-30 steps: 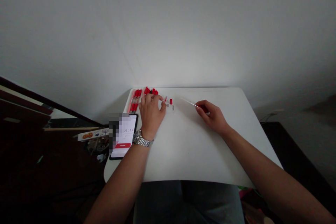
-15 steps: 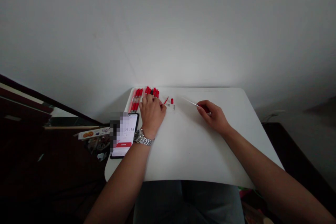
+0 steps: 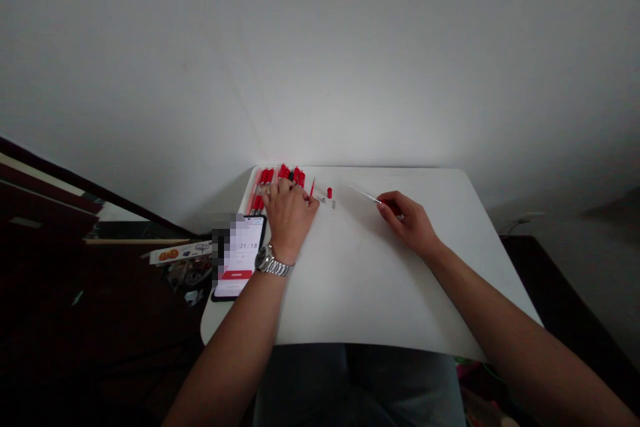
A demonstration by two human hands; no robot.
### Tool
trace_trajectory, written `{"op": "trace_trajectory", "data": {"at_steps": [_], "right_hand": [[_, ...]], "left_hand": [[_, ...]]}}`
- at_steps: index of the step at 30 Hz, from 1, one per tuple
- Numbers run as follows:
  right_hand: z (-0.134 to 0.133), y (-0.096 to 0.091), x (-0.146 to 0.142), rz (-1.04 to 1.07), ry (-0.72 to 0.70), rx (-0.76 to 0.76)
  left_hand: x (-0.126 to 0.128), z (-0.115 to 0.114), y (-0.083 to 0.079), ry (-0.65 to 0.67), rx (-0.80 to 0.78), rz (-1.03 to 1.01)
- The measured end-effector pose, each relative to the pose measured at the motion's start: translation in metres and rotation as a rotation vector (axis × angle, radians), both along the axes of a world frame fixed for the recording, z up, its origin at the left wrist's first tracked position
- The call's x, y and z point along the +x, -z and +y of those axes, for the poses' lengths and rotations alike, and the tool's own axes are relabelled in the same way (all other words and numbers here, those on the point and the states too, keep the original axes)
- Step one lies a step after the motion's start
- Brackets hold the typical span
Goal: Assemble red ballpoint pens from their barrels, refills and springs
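My left hand (image 3: 289, 213), back side up, is at the left rear of the table with its fingers curled down. A thin red pen refill (image 3: 313, 187) sticks up between its thumb and forefinger; the fingertips are partly hidden. Just beyond the fingers lie several red pens (image 3: 265, 177). My right hand (image 3: 407, 220) is closed on a pen barrel (image 3: 367, 194), clear with a red grip, its clear end pointing left. Between the hands lie a small red cap-like piece (image 3: 329, 193), a small metal tip (image 3: 323, 200) and a small clear piece (image 3: 333, 205).
A phone (image 3: 237, 273) showing a timer lies at the left edge of the white table (image 3: 370, 293), beside my watch-wearing left wrist. The wall (image 3: 350, 67) rises right behind the table. Cluttered items (image 3: 187, 273) stand below on the left.
The red refill at my left thumb has turned from leaning right to nearly upright. My right hand holds the barrel almost unmoved. The view has shifted slightly.
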State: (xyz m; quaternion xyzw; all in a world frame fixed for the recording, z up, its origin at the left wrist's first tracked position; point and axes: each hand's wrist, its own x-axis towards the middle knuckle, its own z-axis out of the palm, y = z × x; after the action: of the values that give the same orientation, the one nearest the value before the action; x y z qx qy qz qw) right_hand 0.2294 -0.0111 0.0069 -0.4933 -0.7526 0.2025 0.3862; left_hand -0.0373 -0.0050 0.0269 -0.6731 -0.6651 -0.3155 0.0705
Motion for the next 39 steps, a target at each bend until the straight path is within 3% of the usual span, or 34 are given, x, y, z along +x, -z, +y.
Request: {"op": "trace_trajectory", "data": {"at_steps": [5,12,16,22,31,39], "right_hand": [[0.001,0.001,0.0,0.006,-0.008,-0.012],[0.0,-0.002,-0.002,0.006,-0.009,0.009],[0.0,-0.004,-0.002,-0.006,-0.012,0.008],[0.0,-0.004,-0.001,-0.008,-0.027,-0.007],[-0.001,0.001,0.002,0.024,-0.055,-0.037],[-0.001,0.002,0.004,0.009,-0.07,-0.023]], "left_hand": [[0.005,-0.004,-0.012,-0.019,0.037,-0.076],[0.011,-0.004,-0.012,0.16,0.108,-0.294],[0.014,0.002,-0.003,0.288,0.106,-0.507],[0.02,0.01,0.011,0.518,-0.041,-1.033],[0.024,0.007,0.014,0.55,-0.099,-1.412],[0.028,0.006,0.011,0.539,-0.139,-1.485]]}}
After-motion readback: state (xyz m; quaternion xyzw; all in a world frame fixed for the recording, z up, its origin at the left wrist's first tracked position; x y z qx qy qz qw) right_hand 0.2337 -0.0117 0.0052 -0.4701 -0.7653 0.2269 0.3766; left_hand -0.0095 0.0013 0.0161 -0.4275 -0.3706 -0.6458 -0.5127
